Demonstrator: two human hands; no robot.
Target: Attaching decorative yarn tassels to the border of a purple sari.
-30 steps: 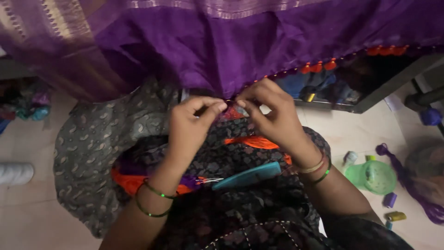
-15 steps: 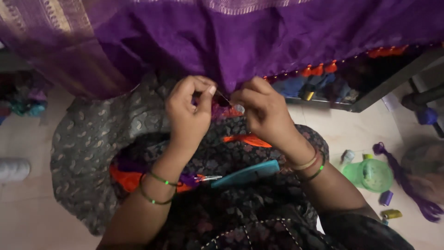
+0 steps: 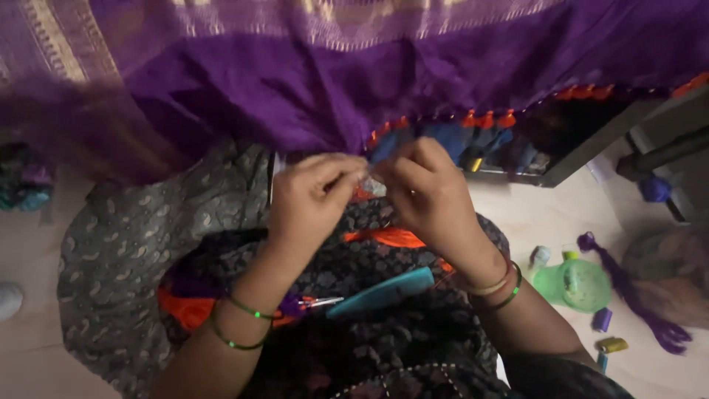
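purple cloth [image 3: 295,96] hangs across the top of the view, its lower hem meeting both hands above the lap. left hand [image 3: 314,199] and right hand [image 3: 428,196] are each pinched closed on a small whitish bit at that hem. to the right of the hands the hem already carries orange tassels [image 3: 487,118]; the hem left of them looks bare. right of the lap, a green lidded tub [image 3: 576,284] stands on the floor, contents unclear.

Light: dim, soft indoor light with no clear source.
Shadows: deep under the cloth [image 3: 310,96] and in the lap.
Glare: none.
Blur: whole frame soft; hands [image 3: 314,203] smeared, right edge haziest.
Distortion: slight wide-angle bend at the corners.
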